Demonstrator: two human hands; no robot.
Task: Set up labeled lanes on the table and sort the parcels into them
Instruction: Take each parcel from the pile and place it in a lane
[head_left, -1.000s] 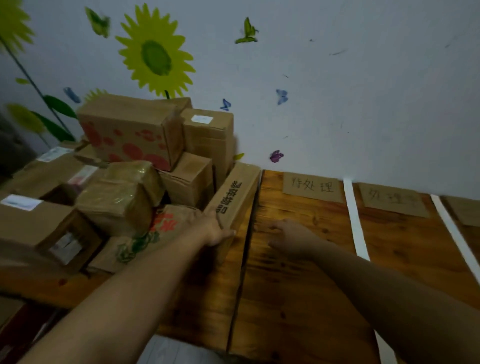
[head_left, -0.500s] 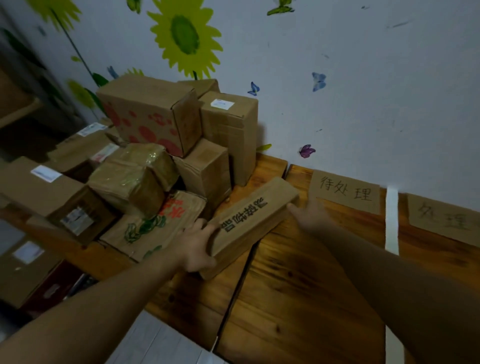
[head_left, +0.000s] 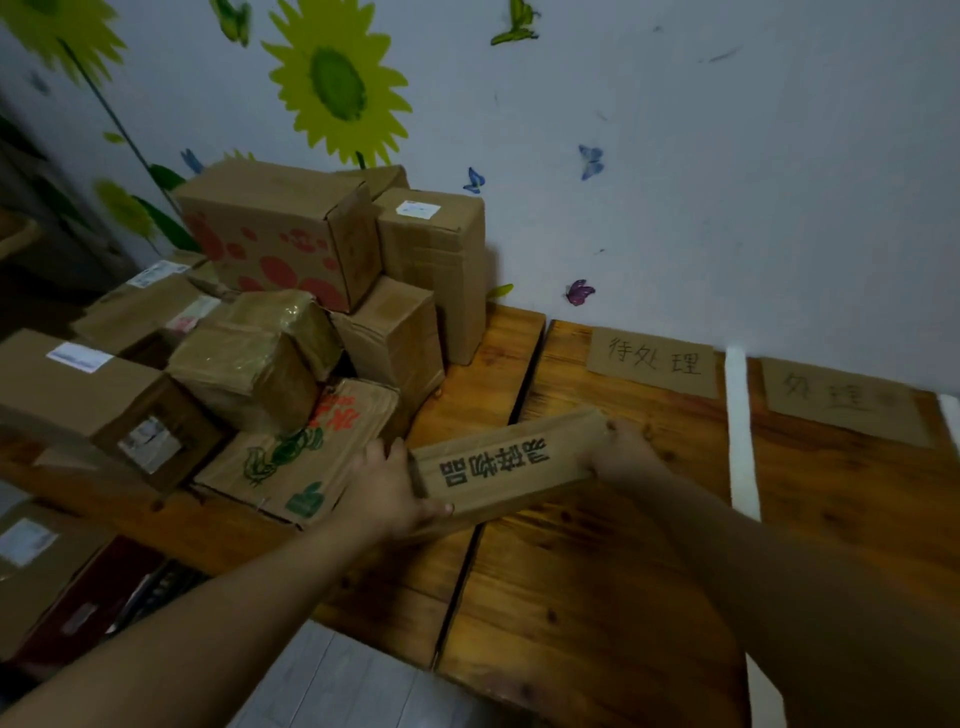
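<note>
I hold a long narrow cardboard parcel (head_left: 506, 462) with black printed characters by both ends, above the seam between two wooden tables. My left hand (head_left: 387, 488) grips its near-left end and my right hand (head_left: 623, 452) grips its far-right end. Two cardboard lane labels lie by the wall: a handwritten one (head_left: 652, 361) and another (head_left: 841, 400) to its right. A white tape strip (head_left: 740, 426) runs between them. A pile of brown parcels (head_left: 291, 312) is stacked on the left table.
The right wooden table (head_left: 597, 597) has bare surface in the lane under the first label. A second tape strip (head_left: 950, 408) shows at the far right edge. More boxes (head_left: 36, 561) sit on the floor at lower left. The wall carries sunflower and butterfly stickers.
The long parcel came off the side of the pile and moved toward me and right. My right hand went from the table to gripping its far end; my left hand stays on the near end.
</note>
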